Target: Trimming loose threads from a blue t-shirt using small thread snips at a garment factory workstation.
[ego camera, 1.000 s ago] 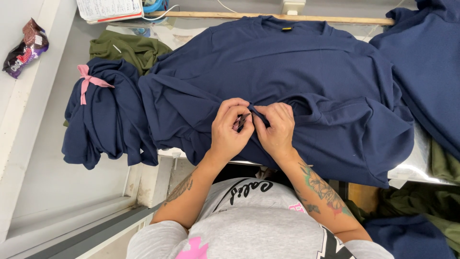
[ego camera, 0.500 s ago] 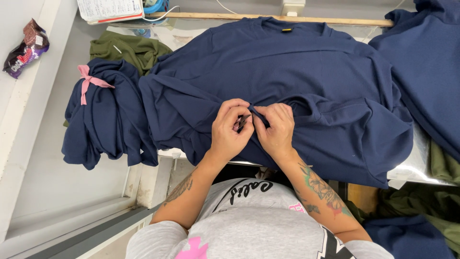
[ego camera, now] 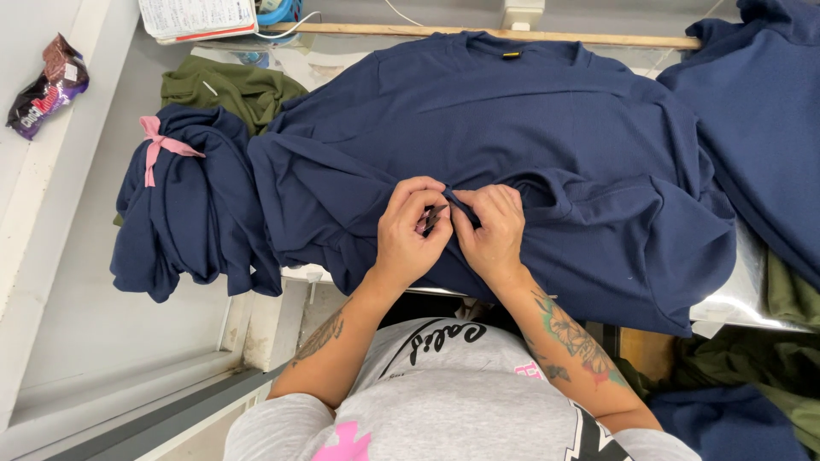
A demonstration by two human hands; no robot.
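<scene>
While both hands pinch a fold of the navy shirt (ego camera: 547, 128), the left hand (ego camera: 408, 235) holds a small dark tool (ego camera: 432, 218) just beside the right hand (ego camera: 493, 232), each grip narrow, well below the shirt's collar.

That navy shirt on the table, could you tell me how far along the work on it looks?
Done, it seems: a tied navy bundle with a pink strip lies to the left. In hand: the navy shirt lies spread out, and the left hand and right hand pinch a fold of it around a small dark tool. Left: more navy cloth waits at right.
</scene>
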